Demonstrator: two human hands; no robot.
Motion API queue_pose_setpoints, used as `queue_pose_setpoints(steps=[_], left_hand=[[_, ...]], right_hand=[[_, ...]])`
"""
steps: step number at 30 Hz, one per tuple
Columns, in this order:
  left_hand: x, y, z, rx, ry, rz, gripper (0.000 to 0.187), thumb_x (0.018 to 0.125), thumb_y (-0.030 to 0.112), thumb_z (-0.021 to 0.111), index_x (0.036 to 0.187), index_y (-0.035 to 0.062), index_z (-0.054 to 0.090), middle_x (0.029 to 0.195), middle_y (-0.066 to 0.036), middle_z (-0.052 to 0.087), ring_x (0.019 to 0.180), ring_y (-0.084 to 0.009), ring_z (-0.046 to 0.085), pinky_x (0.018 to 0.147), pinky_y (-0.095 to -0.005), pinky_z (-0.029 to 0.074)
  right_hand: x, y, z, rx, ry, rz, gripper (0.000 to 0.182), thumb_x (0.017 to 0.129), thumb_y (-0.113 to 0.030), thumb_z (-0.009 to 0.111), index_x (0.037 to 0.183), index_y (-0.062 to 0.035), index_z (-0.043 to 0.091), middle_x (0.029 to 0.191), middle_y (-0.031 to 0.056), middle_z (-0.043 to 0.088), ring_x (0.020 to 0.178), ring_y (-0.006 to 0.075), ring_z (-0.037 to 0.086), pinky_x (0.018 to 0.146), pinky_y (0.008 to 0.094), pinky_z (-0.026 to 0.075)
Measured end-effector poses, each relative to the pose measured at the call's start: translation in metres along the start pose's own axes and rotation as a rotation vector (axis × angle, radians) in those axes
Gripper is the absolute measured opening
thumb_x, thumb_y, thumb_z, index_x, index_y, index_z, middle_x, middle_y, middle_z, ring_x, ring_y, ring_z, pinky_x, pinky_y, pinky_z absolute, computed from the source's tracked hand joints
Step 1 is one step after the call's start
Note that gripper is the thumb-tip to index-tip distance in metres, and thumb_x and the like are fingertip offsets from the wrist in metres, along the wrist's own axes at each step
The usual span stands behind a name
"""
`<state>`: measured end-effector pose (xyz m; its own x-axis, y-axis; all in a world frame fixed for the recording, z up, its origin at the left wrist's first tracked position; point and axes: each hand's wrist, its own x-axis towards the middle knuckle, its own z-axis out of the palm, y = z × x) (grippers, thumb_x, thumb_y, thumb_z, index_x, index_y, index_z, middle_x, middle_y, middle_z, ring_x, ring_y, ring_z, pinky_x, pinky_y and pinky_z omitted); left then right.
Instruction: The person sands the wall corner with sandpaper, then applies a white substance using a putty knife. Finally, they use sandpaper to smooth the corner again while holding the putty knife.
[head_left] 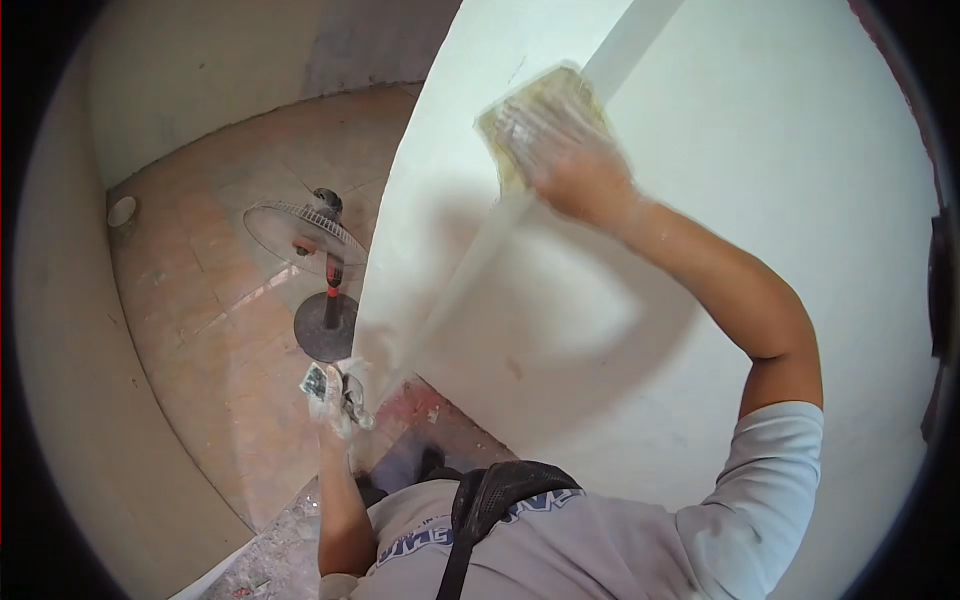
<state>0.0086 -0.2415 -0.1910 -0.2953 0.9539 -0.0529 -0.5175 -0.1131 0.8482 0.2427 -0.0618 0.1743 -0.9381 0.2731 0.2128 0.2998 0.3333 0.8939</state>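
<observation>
My right hand (560, 150), dusted white, lies spread and flat over a yellowish sheet of sandpaper (512, 175). It presses the sheet against the pale wall (760, 180), over a smooth lighter-grey band (630, 45). Slight motion blur softens the fingers. Lower down, my left hand (335, 402), coated in white, is closed beside the wall edge. A small dark greenish piece (313, 380) shows at its fingers, and its kind cannot be made out.
A standing fan (333, 280) with a round dark base is on the tiled floor (190, 270) below left. Near the far wall sits a small round pale container (122, 211). The wall's curved edge borders the drop to the floor. A dark strap bag (515, 490) crosses my shirt.
</observation>
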Motion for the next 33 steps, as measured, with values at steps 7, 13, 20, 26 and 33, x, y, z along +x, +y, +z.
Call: queue_pose_setpoints(steps=[7,13,20,26,33], left_hand=[[-0.012,0.007,0.004,-0.046,-0.056,-0.015,0.041,0.109,0.039,0.055,0.113,0.0022,0.073,0.066,0.004,0.053,0.051,-0.0056,0.045,0.046,-0.0235,0.033],[-0.019,0.019,0.010,0.080,-0.040,-0.076,0.049,0.111,0.044,0.047,0.114,0.0036,0.073,0.066,0.004,0.050,0.051,-0.0061,0.042,0.049,-0.0225,0.032],[0.032,0.014,0.070,0.260,-0.316,0.237,0.054,0.111,0.038,0.045,0.151,0.0013,0.050,0.145,-0.015,0.060,0.129,-0.0265,0.057,0.112,-0.0379,0.041],[0.064,0.001,0.127,0.543,-0.379,0.419,0.050,0.112,0.020,0.042,0.156,-0.0030,0.038,0.170,-0.018,0.025,0.158,-0.0298,0.024,0.125,-0.0360,0.024],[0.067,-0.028,0.141,0.650,-0.417,0.435,0.061,0.110,0.018,0.045,0.166,0.0110,0.022,0.175,-0.015,0.002,0.161,-0.0353,0.008,0.125,-0.0580,0.013]], right_hand=[[0.008,0.026,-0.004,-0.150,0.047,0.124,0.044,0.090,-0.013,0.063,0.133,-0.0188,0.069,0.139,-0.0040,0.066,0.132,0.0175,0.058,0.121,0.0477,0.039],[0.017,0.054,-0.064,-0.025,-0.018,0.261,0.049,0.090,-0.028,0.065,0.138,-0.0181,0.066,0.137,-0.0028,0.066,0.131,0.0198,0.059,0.122,0.0476,0.036],[-0.026,-0.001,-0.016,0.076,0.074,-0.030,0.041,0.084,-0.024,0.069,0.125,-0.0158,0.071,0.130,-0.0002,0.069,0.137,0.0216,0.054,0.125,0.0507,0.032],[-0.041,-0.044,-0.009,0.014,-0.049,-0.079,0.041,0.087,-0.022,0.067,0.126,-0.0127,0.073,0.140,0.0023,0.064,0.136,0.0249,0.055,0.120,0.0475,0.039],[-0.035,-0.026,-0.019,0.230,0.008,0.243,0.041,0.088,-0.017,0.063,0.128,-0.0101,0.070,0.139,0.0079,0.065,0.139,0.0272,0.053,0.121,0.0526,0.037]])
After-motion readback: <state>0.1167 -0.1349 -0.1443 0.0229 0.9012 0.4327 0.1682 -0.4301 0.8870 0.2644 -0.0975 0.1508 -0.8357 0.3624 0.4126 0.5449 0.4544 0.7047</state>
